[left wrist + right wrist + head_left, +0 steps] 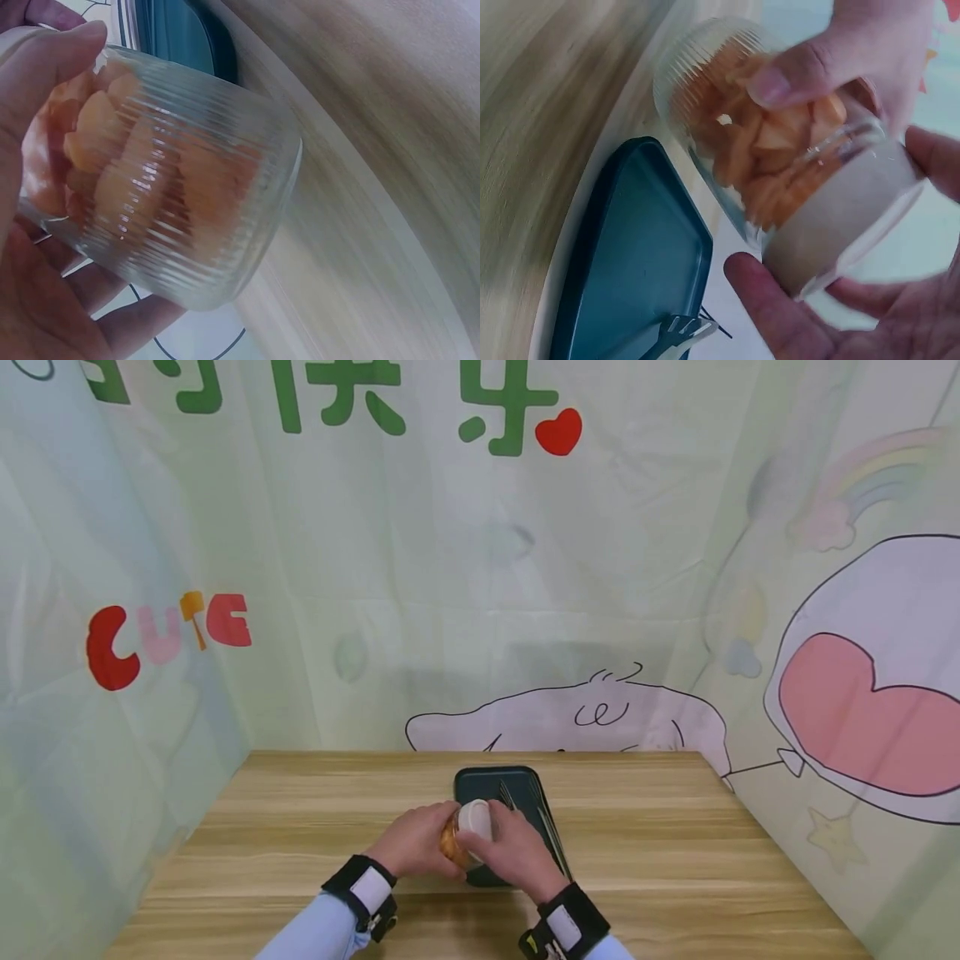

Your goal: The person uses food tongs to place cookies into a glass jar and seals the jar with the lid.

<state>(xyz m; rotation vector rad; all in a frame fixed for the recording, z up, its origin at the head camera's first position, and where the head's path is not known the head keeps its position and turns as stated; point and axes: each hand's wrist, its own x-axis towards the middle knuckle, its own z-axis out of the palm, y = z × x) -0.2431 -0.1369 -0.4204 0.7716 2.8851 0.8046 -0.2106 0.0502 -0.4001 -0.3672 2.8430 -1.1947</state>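
Both hands hold a ribbed clear glass jar (172, 180) of orange chunks above the table. My left hand (416, 842) grips the jar's body, its thumb lying along the glass in the right wrist view. On the jar's mouth sits a whitish lid (847, 217), tilted toward my right hand (521, 852), whose fingers and thumb clasp its rim. Whether the lid is loose cannot be seen. Beneath and behind the hands, a dark teal tray (474, 785) lies on the table, with a fork (679, 337) on it.
Long thin utensils (553, 835) lie along the tray's right side, partly hidden by the right hand. The wooden table (322, 793) ends at a printed cloth backdrop (450, 568), which also hangs at both sides.
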